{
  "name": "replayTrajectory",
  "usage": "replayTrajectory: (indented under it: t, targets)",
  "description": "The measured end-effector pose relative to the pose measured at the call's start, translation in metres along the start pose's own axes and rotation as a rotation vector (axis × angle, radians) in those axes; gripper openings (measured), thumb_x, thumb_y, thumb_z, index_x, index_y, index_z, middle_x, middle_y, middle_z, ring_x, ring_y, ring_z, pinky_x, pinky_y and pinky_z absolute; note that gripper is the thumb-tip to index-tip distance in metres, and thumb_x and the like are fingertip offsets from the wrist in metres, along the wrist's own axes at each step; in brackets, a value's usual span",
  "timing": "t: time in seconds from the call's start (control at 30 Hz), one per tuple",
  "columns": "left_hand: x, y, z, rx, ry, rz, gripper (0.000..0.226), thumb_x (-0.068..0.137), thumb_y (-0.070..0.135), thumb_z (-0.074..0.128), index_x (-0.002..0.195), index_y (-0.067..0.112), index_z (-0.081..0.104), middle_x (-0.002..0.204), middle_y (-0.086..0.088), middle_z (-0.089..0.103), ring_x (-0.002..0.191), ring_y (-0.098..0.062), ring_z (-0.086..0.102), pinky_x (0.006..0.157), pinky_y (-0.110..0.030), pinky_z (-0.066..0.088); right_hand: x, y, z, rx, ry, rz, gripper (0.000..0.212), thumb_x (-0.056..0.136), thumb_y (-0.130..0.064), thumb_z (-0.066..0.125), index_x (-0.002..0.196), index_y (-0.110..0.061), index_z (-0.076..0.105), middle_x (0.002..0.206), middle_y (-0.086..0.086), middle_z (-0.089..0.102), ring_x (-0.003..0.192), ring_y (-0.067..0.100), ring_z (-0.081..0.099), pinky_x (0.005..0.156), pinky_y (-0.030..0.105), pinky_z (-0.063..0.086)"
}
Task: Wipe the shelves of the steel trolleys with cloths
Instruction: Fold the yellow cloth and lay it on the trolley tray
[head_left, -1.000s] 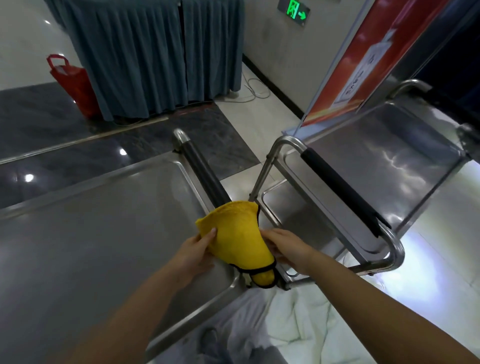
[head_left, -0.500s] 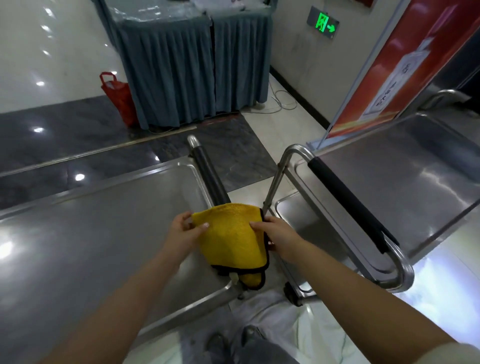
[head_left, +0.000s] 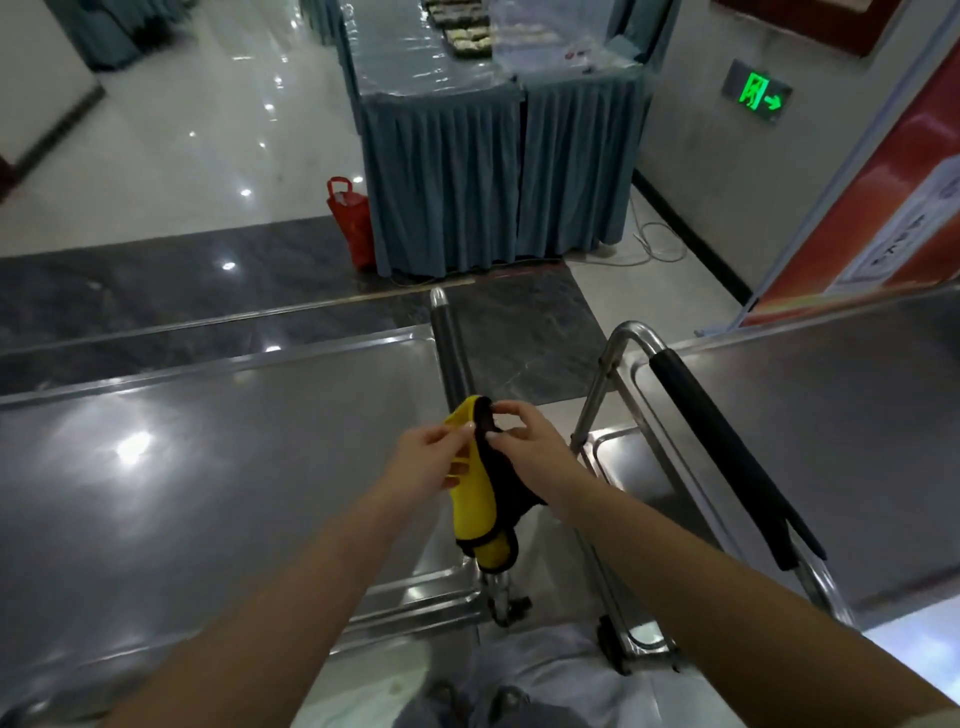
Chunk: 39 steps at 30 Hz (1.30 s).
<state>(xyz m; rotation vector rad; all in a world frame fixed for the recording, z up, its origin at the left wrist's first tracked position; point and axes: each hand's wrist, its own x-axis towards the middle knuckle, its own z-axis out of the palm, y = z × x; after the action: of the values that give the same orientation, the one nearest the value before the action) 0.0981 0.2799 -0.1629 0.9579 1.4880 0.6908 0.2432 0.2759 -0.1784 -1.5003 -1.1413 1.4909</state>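
Note:
A yellow cloth with black edging (head_left: 475, 512) hangs folded between my hands, above the right end of the left steel trolley's top shelf (head_left: 208, 467). My left hand (head_left: 431, 462) pinches the cloth's yellow side near its top. My right hand (head_left: 522, 441) pinches its black edge from the right. A second steel trolley (head_left: 831, 441) stands to the right, with a black-padded handle (head_left: 727, 457) and a lower shelf (head_left: 649, 483) showing beneath it.
The left trolley's dark handle (head_left: 449, 353) runs away from me behind the cloth. Blue-skirted tables (head_left: 498, 171) and a red bag (head_left: 350, 218) stand ahead on the glossy floor. A red banner stand (head_left: 883, 208) leans at the right, below a green exit sign (head_left: 756, 96).
The cloth was spread flat between my hands; both hands have come together and raised it, so it now hangs folded edge-on. The view has tilted up toward the tables.

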Motion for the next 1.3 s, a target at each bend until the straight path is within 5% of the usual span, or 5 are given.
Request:
replayTrajectory:
  t: [0.13, 0.5, 0.77, 1.17, 1.3]
  targets:
    - [-0.013, -0.001, 0.002, -0.041, 0.036, 0.000, 0.033, 0.089, 0.037, 0.064, 0.102, 0.006, 0.069, 0.090, -0.008, 0.065, 0.079, -0.021, 0.062, 0.077, -0.034, 0.054, -0.001, -0.002, 0.003, -0.053, -0.062, -0.019, 0.048, 0.085, -0.005, 0.066, 0.127, -0.021, 0.049, 0.100, 0.009, 0.067, 0.093, 0.022, 0.065, 0.077, 0.028, 0.051]
    - [-0.022, -0.009, -0.064, -0.210, 0.121, 0.000, 0.017, 0.097, 0.015, 0.052, 0.108, 0.006, 0.062, 0.099, -0.011, 0.067, 0.079, -0.020, 0.065, 0.061, -0.027, 0.055, 0.006, -0.020, 0.041, -0.182, -0.148, -0.130, 0.019, 0.085, -0.024, 0.072, 0.102, -0.017, 0.068, 0.095, 0.004, 0.073, 0.090, 0.016, 0.069, 0.084, 0.033, 0.057]
    - [-0.033, -0.030, -0.201, -0.363, 0.137, -0.015, 0.017, 0.098, 0.019, 0.048, 0.103, 0.019, 0.064, 0.089, -0.002, 0.070, 0.077, -0.018, 0.065, 0.060, -0.029, 0.053, 0.037, -0.001, 0.082, -0.016, 0.165, -0.015, 0.013, 0.077, -0.006, 0.077, 0.084, -0.008, 0.066, 0.082, 0.008, 0.068, 0.074, 0.016, 0.069, 0.060, 0.024, 0.057]
    - [0.013, -0.149, -0.354, -0.195, 0.488, -0.284, 0.043, 0.099, 0.018, 0.051, 0.139, 0.006, 0.043, 0.129, -0.017, 0.055, 0.108, -0.033, 0.056, 0.084, -0.040, 0.046, 0.125, 0.045, 0.181, -0.363, 0.024, 0.247, 0.034, 0.088, -0.017, 0.067, 0.117, -0.015, 0.051, 0.102, 0.009, 0.057, 0.095, 0.027, 0.059, 0.079, 0.036, 0.051]
    - [0.022, -0.183, -0.360, 0.041, 0.423, -0.323, 0.029, 0.089, 0.042, 0.063, 0.091, 0.013, 0.066, 0.102, -0.016, 0.067, 0.093, -0.034, 0.064, 0.088, -0.045, 0.052, 0.114, 0.082, 0.192, -0.587, 0.000, 0.354, 0.030, 0.083, -0.020, 0.071, 0.098, -0.016, 0.045, 0.086, 0.000, 0.050, 0.082, 0.018, 0.052, 0.069, 0.034, 0.046]
